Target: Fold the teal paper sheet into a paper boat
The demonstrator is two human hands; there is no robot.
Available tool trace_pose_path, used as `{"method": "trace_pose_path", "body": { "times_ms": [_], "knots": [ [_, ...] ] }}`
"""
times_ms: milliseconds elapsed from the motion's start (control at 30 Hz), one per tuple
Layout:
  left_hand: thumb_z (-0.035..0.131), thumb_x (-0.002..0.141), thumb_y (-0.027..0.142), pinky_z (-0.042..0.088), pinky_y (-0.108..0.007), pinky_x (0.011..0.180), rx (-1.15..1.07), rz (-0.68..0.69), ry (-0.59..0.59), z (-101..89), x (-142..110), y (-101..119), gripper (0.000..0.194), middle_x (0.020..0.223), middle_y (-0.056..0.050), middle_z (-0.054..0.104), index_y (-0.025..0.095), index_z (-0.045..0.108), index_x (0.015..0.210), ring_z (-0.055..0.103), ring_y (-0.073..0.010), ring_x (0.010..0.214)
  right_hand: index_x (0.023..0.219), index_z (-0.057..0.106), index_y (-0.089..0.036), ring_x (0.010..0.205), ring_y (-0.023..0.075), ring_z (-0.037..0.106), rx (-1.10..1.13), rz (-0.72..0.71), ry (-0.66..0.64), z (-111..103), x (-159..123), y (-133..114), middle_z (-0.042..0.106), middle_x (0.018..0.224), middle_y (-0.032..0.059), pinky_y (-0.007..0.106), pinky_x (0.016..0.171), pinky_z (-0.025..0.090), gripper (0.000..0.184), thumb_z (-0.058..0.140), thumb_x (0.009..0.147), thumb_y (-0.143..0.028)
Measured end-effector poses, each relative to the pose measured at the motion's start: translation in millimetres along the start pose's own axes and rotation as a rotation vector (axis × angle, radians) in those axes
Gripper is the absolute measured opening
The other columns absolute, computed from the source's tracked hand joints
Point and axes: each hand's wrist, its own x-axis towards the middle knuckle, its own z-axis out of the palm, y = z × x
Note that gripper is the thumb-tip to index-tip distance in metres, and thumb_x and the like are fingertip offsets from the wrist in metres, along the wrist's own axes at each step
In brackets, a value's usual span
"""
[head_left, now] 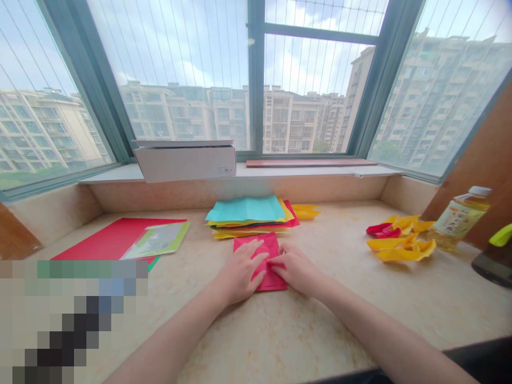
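A folded piece of red paper (272, 281) lies on the stone-look counter in front of me, with creases and layered edges showing. My left hand (242, 271) rests flat over its left part, fingers stretched out and apart. At the paper's right side, my right hand (299, 270) has its thumb and fingers drawn together on a fold near the middle. Just beyond the red paper is a stack of creased coloured sheets, with a light blue sheet (246, 208) on top and yellow and red ones beneath.
Folded yellow paper shapes (402, 249) and a red one (383, 230) lie at the right, beside a bottle (460, 218) of yellowish liquid. Large red sheets (100, 240) and a clear-and-green packet (162, 240) are at the left. A white box (186, 161) stands on the windowsill.
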Motion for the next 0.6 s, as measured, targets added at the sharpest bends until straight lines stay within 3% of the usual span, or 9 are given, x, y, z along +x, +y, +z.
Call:
{"method": "trace_pose_path", "body": {
  "times_ms": [133,267,333,400,600],
  "knots": [
    [0.042,0.097,0.041,0.025,-0.052,0.116,-0.054,-0.09,-0.166,9.7,1,-5,0.051,0.156,-0.013,0.037,0.025,0.046,0.145,0.029,-0.0317,0.145,0.099,0.076,-0.025,0.12,0.026,0.053,-0.104,-0.021,0.105,-1,3,8,0.06,0.128,0.0096,0.042,0.101,0.041,0.017,0.061,0.089,-0.026],
    [0.037,0.098,0.047,0.02,-0.052,0.118,-0.05,-0.12,-0.23,6.9,2,-6,0.052,0.158,-0.012,0.032,0.028,0.045,0.146,0.025,-0.0317,0.147,0.109,0.07,-0.019,0.108,0.0211,0.059,-0.285,0.16,0.29,-19,20,42,0.067,0.117,0.0106,0.034,0.098,0.043,0.029,0.045,0.098,-0.024],
    [0.037,0.098,0.046,0.02,-0.053,0.118,-0.049,-0.127,-0.249,4.2,3,-5,0.052,0.158,-0.012,0.03,0.028,0.044,0.147,0.024,-0.0316,0.147,0.124,0.063,-0.018,0.115,0.0226,0.057,-0.43,0.307,0.29,-33,30,67,0.065,0.123,0.012,0.034,0.101,0.039,0.035,0.041,0.098,-0.02],
    [0.038,0.098,0.046,0.02,-0.053,0.117,-0.053,-0.126,-0.254,2.4,3,-5,0.052,0.158,-0.012,0.031,0.027,0.044,0.146,0.024,-0.0319,0.147,0.127,0.061,-0.015,0.119,0.0254,0.055,-0.478,0.377,0.279,-46,40,93,0.063,0.127,0.0152,0.036,0.103,0.036,0.037,0.043,0.095,-0.015],
    [0.045,0.094,0.047,0.033,-0.053,0.112,-0.019,-0.086,-0.126,-4.3,0,0,0.052,0.149,-0.017,0.046,0.021,0.055,0.139,0.043,-0.0354,0.137,0.114,0.069,-0.017,0.115,0.0265,0.058,-0.575,0.502,0.14,-59,58,145,0.068,0.119,0.014,0.036,0.098,0.037,0.029,0.049,0.094,-0.024]
  ]
}}
